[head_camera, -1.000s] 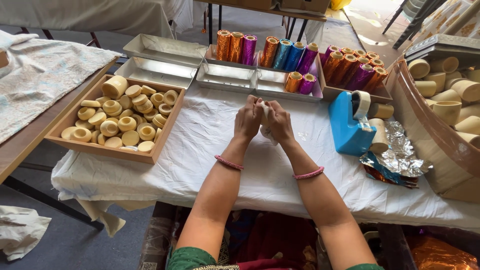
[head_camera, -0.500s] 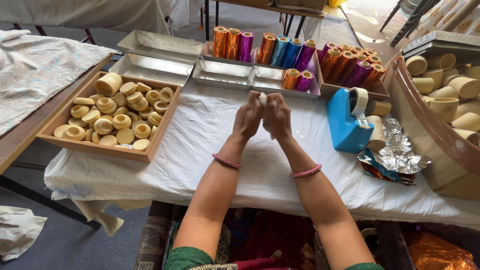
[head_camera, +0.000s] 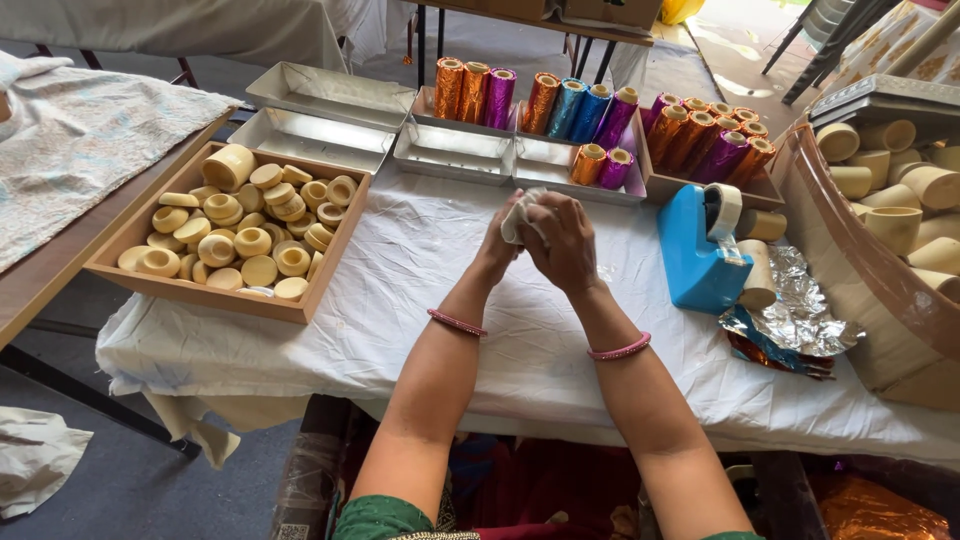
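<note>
Where a white cloth (head_camera: 450, 300) covers the table, grey floor (head_camera: 150, 480) surrounds.

Both hands, left hand (head_camera: 497, 243) and right hand (head_camera: 565, 240), around a white cloth (head_camera: 522, 215) above the table (head_camera: 420, 300).

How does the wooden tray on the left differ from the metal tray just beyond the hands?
The wooden tray is brown and thick-walled; the metal tray is silvery and thin-walled. The wooden tray is heaped with cream-coloured round pieces; the metal tray shows only bare floor. The wooden tray lies at an angle beside the left hand; the metal tray sits square-on. Both are shallow, rectangular and open-topped.
</note>
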